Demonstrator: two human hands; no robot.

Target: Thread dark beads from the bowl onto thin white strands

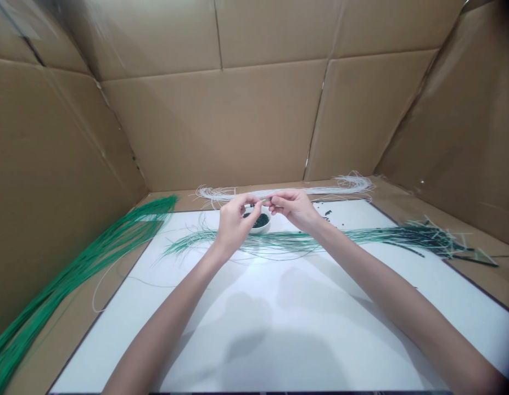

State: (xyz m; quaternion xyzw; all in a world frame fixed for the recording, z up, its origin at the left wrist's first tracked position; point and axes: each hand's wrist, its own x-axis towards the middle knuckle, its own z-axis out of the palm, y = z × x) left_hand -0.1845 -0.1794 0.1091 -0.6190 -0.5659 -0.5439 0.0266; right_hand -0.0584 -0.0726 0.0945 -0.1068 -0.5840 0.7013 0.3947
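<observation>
My left hand point(236, 215) and my right hand point(293, 207) meet fingertip to fingertip, raised above a small white bowl point(260, 230). Dark beads point(261, 220) lie in that bowl, which my left hand partly covers. Thumb and fingers of my left hand pinch one end of a thin pale-green strand point(266, 201). Closed fingers of my right hand grip its other end, where a small dark piece shows; I cannot tell whether that is a bead. Beneath both wrists runs a bundle of green wires point(279, 241), with dark beaded ends point(423, 237) at the right.
A thick sheaf of green wires point(85, 260) lies along the left side. White wires point(348, 186) stretch along the back. Loose dark beads point(327, 213) are scattered on the white board point(254, 329) behind my right wrist. Cardboard walls point(213, 126) enclose the back and sides.
</observation>
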